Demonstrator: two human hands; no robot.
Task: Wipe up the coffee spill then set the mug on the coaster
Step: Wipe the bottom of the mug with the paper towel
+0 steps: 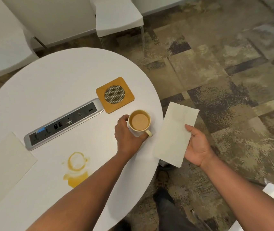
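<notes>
A cream mug (139, 122) full of milky coffee stands on the round white table (58, 80) near its right edge, handle toward me. My left hand (126, 135) is wrapped around the mug's left side. My right hand (198, 147) holds a folded pale paper napkin (174, 132) by its right edge, just off the table's rim. An orange square coaster (115, 94) with a round mesh centre lies just beyond the mug. A yellow-brown coffee spill (76, 170), a ring with a puddle below it, sits on the table left of my left forearm.
A grey power and data strip (63, 124) runs diagonally across the table's middle. Another pale napkin (4, 162) lies at the table's left edge. White chairs (118, 17) stand beyond the table. Patterned carpet and my shoe (163, 179) are to the right.
</notes>
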